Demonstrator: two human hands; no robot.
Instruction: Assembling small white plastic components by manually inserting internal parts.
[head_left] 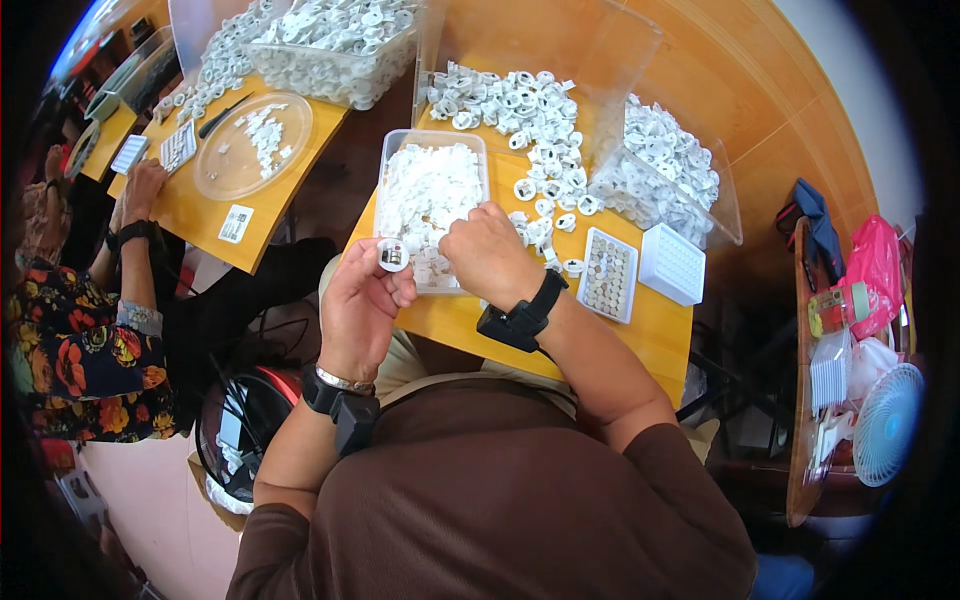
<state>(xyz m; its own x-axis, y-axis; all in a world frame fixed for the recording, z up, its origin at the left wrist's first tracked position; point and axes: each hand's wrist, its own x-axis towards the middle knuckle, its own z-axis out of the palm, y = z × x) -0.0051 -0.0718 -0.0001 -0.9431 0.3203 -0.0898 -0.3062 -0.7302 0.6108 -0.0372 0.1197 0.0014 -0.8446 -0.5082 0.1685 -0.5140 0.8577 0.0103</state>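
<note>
My left hand (362, 305) holds a small round white plastic part (394, 255) between thumb and fingers, its dark and metallic inside facing up. Just right of it, my right hand (490, 255) is closed, knuckles up, at the near right corner of a clear plastic box (435, 134). Its fingertips are hidden, so I cannot make out what they hold. Many small white plastic pieces (430, 185) fill the box. Beyond my right hand, loose round white parts (545, 115) like the held one spread over the yellow table (640, 345).
Right of my hand are a white tray of small round discs (607, 275) and a white slotted block (672, 265). Behind them stands a clear bin of white parts (665, 165). At left, a co-worker's hand (146, 182) rests by another table (235, 195). A blue fan (888, 425) stands far right.
</note>
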